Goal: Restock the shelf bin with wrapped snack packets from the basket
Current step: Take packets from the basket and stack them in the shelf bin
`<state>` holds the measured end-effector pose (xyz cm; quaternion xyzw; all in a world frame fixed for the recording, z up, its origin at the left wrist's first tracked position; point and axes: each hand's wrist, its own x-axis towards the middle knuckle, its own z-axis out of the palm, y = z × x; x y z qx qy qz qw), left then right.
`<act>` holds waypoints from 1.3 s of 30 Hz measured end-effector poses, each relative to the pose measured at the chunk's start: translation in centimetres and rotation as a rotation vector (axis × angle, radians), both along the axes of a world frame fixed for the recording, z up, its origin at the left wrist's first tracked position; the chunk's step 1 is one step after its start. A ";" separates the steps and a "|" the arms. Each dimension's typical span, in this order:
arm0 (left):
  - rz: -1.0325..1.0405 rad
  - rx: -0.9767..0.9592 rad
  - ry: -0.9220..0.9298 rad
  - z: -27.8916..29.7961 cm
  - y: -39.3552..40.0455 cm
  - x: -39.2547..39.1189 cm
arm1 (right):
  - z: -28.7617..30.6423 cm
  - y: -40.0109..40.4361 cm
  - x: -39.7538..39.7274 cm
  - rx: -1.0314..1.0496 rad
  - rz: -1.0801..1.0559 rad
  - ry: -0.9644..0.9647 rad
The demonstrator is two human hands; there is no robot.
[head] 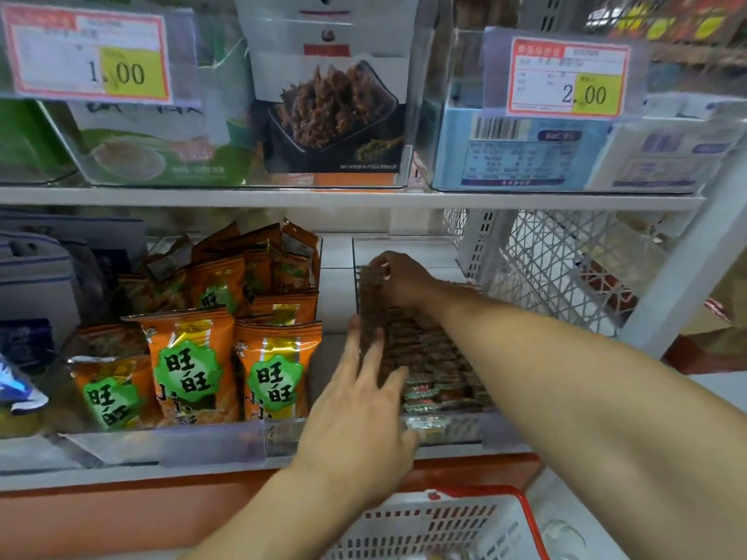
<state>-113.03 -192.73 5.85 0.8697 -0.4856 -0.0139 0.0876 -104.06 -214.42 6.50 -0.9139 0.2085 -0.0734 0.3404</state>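
Note:
A clear plastic shelf bin (452, 432) on the lower shelf holds several rows of small brown and red wrapped snack packets (436, 369). My right hand (398, 278) reaches to the back of the bin and its fingers pinch a packet at the far end of the rows. My left hand (364, 402) lies at the bin's front left with its fingers straight, touching the packets along the left side. The white basket with a red rim (456, 523) sits below the shelf at the bottom edge; its contents are mostly hidden.
Left of the bin, another clear bin holds orange snack bags (226, 357). A white lattice shelf end panel (566, 272) stands to the right. The upper shelf carries boxed goods and price tags (566, 76) reading 1.00 and 2.00.

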 end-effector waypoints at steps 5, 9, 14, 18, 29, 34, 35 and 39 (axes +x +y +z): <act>-0.021 0.054 0.022 0.0 0.1 -0.1 | -0.8 -0.3 0.8 0.100 -0.163 -0.042; -0.046 0.056 0.020 0.1 0.3 -0.1 | -1.7 0.0 0.6 0.214 -0.284 -0.087; -0.042 0.046 0.018 0.5 0.6 -0.1 | -2.9 0.7 0.7 0.122 -0.287 -0.084; -0.058 0.037 -0.066 0.6 1.1 -0.3 | -2.9 0.6 0.3 0.029 -0.275 -0.086; -0.223 0.009 -0.077 0.6 5.2 -4.5 | 2.6 9.2 -9.9 0.055 -0.183 -0.885; -0.224 0.638 0.243 -6.8 7.7 -5.7 | -5.5 15.5 -17.8 -0.099 0.152 -1.005; -0.227 0.744 0.310 -8.8 8.3 -5.7 | -8.5 16.0 -18.9 -0.080 0.160 -0.823; -0.129 0.856 0.517 -16.1 10.9 -5.6 | -22.0 14.7 -24.7 0.079 0.101 0.390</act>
